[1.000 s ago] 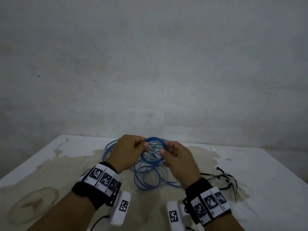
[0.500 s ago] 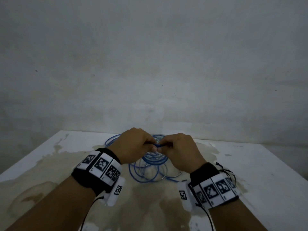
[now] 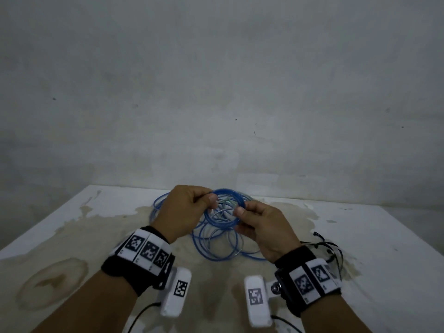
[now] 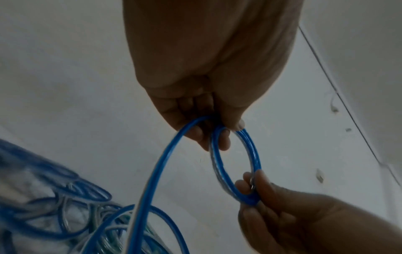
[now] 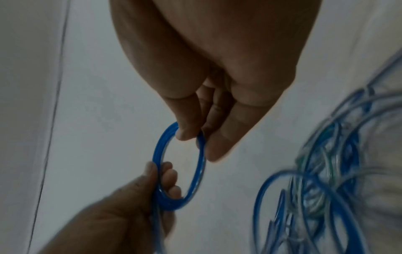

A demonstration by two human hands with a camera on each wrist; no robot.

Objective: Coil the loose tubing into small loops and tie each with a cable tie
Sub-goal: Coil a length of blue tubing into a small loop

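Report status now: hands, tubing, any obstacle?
Left hand and right hand both pinch small blue coil. Loose tubing on table, still attached. No tie on yet. Nothing blocking.

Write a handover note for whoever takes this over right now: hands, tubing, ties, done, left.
Left hand: pinches one side of the small blue coil.
Right hand: pinches the opposite side of it.
Coil is held above the table; a strand runs from it down to the loose tubing piled below.
Cable ties: black, on the table by the right wrist, untouched.
Done: a few turns wound.
Left: finish winding, tie this coil, then coil and tie the rest.
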